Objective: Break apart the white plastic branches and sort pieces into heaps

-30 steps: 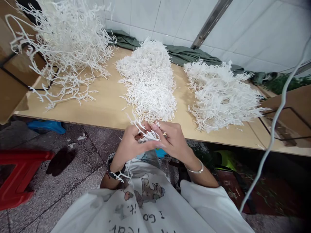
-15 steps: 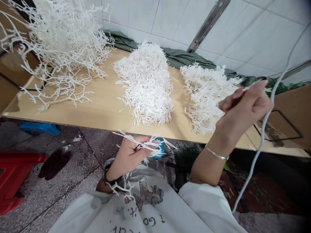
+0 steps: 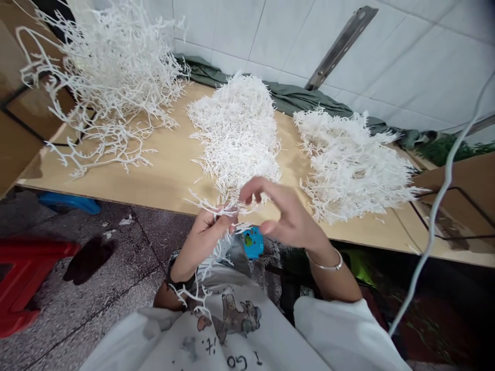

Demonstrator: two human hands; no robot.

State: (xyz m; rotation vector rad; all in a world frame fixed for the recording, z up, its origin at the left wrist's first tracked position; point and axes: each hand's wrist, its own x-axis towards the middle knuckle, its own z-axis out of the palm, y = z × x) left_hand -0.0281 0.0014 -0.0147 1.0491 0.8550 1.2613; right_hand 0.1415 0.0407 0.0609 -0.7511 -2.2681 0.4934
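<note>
My left hand (image 3: pixel 204 234) is closed around a white branching plastic sprig (image 3: pixel 201 293), whose lower twigs hang down in front of my shirt. My right hand (image 3: pixel 286 214) is beside it on the right, thumb and fingers apart around the sprig's tips, with nothing seen in its grasp. Beyond both hands, on the cardboard-coloured tabletop (image 3: pixel 166 180), lies a middle heap of short white pieces (image 3: pixel 247 129). To the right spreads a heap of feathery white sprigs (image 3: pixel 356 165). At the left rises a tangle of long white branches (image 3: pixel 119 77).
Cardboard boxes (image 3: pixel 472 190) flank the table, with black wire frames by them. A pale cable (image 3: pixel 429 237) hangs at the right. Green cloth (image 3: pixel 309 98) runs along the tiled wall. On the floor are a red stool (image 3: pixel 27 278) and a blue stool (image 3: pixel 69 202).
My right hand has come down and left from above the right heap to beside my left hand, its fingers opening. My left hand keeps hold of the sprig.
</note>
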